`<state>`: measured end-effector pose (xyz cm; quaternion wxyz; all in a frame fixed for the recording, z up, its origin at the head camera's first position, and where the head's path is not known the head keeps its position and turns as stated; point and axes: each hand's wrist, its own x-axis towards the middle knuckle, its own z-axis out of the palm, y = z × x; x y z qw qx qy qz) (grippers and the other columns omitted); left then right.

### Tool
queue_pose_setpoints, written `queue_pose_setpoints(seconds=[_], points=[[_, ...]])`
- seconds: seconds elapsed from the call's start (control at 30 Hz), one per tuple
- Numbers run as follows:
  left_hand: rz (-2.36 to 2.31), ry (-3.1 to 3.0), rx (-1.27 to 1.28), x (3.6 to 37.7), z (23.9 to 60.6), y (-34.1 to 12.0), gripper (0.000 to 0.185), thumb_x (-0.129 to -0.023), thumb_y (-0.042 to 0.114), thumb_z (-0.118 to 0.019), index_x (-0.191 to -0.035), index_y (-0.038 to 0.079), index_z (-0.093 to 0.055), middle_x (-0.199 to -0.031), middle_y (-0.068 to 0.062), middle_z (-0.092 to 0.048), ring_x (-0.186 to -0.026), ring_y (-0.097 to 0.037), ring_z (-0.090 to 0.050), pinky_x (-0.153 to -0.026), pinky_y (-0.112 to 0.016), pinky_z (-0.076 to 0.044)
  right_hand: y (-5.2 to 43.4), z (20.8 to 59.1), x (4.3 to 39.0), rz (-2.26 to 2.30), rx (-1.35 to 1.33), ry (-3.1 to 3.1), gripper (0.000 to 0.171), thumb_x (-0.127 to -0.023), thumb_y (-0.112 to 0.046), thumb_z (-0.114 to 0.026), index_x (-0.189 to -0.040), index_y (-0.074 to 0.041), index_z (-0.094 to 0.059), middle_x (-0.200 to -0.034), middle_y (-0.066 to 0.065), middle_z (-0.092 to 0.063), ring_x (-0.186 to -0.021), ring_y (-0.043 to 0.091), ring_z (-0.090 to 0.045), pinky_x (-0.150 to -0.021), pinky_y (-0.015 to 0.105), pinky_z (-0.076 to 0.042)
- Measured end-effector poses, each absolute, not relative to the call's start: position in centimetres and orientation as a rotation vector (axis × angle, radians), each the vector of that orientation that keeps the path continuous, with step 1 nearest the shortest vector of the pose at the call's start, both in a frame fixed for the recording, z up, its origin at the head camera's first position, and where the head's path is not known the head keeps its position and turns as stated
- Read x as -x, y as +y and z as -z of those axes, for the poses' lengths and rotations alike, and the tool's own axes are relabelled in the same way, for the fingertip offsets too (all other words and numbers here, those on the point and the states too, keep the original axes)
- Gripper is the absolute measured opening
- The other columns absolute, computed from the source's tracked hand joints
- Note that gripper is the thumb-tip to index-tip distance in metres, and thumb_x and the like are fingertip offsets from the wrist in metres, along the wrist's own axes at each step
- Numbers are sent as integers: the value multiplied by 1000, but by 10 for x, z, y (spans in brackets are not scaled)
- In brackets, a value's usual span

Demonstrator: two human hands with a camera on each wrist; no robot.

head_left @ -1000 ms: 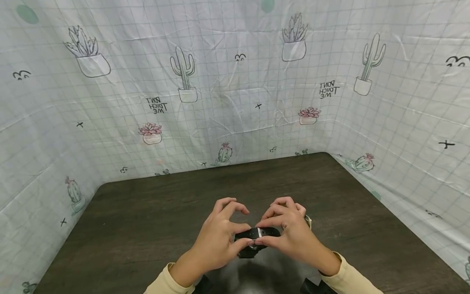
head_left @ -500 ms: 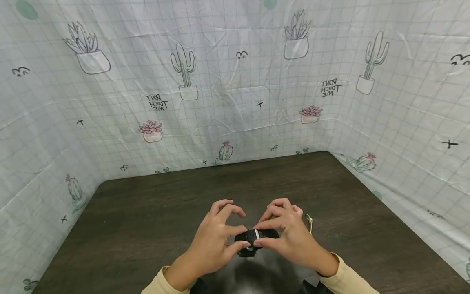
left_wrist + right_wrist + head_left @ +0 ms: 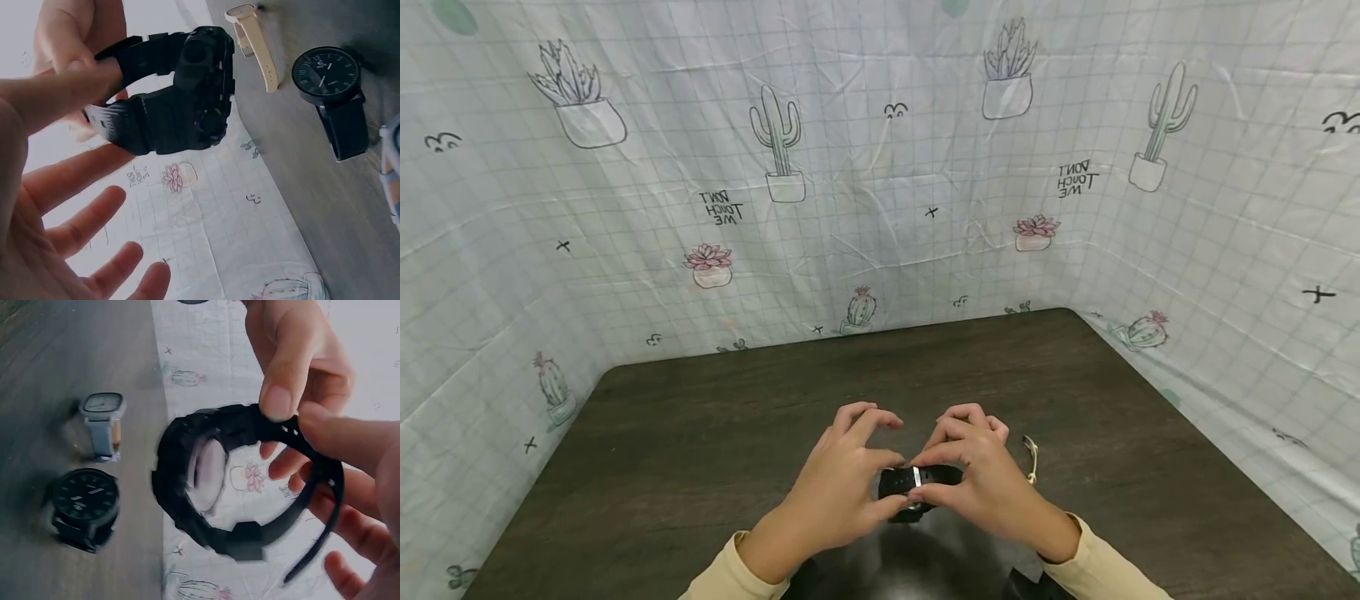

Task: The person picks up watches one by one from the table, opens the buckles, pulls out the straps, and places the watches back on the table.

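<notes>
A chunky black wristwatch [image 3: 942,475] is held up between both hands, its strap joined in a loop. My left hand [image 3: 835,492] pinches the strap edges between thumb and forefinger, the other fingers spread. My right hand [image 3: 981,471] pinches the strap beside it, around a silvery strap keeper [image 3: 917,477]. In the left wrist view the black wristwatch [image 3: 209,87] shows its case side and buttons. From the right wrist the wristwatch [image 3: 172,469] shows its case back, and a loose strap end hangs off the loop. The dial is hidden from the head view.
A beige-strapped watch [image 3: 257,47] lies on the dark wooden table [image 3: 737,433], right of my right hand. A black round-faced watch [image 3: 326,75] and a pale-strapped square watch [image 3: 103,428] lie nearby. Printed cloth [image 3: 850,208] surrounds the table's back and sides.
My right hand has slid a little left, and the silvery keeper with it, closer to the left fingertips. More of the beige watch shows on the table. Both hands still hold the black wristwatch.
</notes>
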<state>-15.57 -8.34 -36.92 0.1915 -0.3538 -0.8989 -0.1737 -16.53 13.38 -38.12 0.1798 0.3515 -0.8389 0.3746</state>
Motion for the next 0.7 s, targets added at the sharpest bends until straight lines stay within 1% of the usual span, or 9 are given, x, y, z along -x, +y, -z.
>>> queue_pose_setpoints(seconds=[0.1, 0.2, 0.3, 0.4, 0.53, 0.7], points=[[475, -2534, 1043, 158, 365, -80, 15, -80, 39, -80, -86, 25, -80, -126, 4, -57, -130, -29, -41, -105, -46, -43, 134, 378, 166, -1057, -1006, -2387, 25, -61, -28, -90, -83, -31, -78, -86, -22, -56, -108, 12, -41, -87, 57, -15], [512, -2523, 1061, 159, 363, -81, 11, -80, 34, -81, -88, 26, -81, -123, 4, -59, -132, -31, -39, -106, -47, -43, 134, 376, 165, -1047, -987, -2356, 27, -59, -28, -92, -82, -31, -78, -85, -23, -56, -106, 9, -42, -83, 52, -15], [573, -2508, 1028, 158, 364, -82, 13, -78, 37, -83, -88, 28, -81, -120, 6, -60, -132, -31, -38, -103, -47, -45, 134, 379, 163, -1042, -960, -2294, 28, -58, -27, -92, -83, -30, -79, -85, -22, -58, -104, 10, -43, -80, 48, -13], [603, -2494, 1013, 158, 366, -82, 15, -77, 38, -83, -88, 29, -81, -119, 8, -60, -133, -32, -38, -103, -48, -45, 134, 382, 161, -1043, -942, -2245, 29, -59, -25, -92, -84, -29, -79, -85, -20, -59, -103, 11, -43, -77, 46, -11], [608, -2487, 1025, 158, 367, -83, 17, -77, 38, -83, -90, 27, -81, -118, 7, -61, -132, -33, -38, -105, -49, -44, 134, 384, 159, -1058, -926, -2224, 28, -59, -26, -92, -83, -29, -79, -84, -20, -59, -103, 11, -43, -77, 47, -11], [604, -2473, 1023, 158, 370, -85, 19, -75, 38, -84, -89, 26, -81, -117, 7, -61, -132, -33, -39, -104, -48, -45, 132, 388, 158, -1085, -911, -2212, 25, -59, -28, -93, -81, -29, -79, -84, -21, -59, -102, 10, -42, -79, 52, -13]])
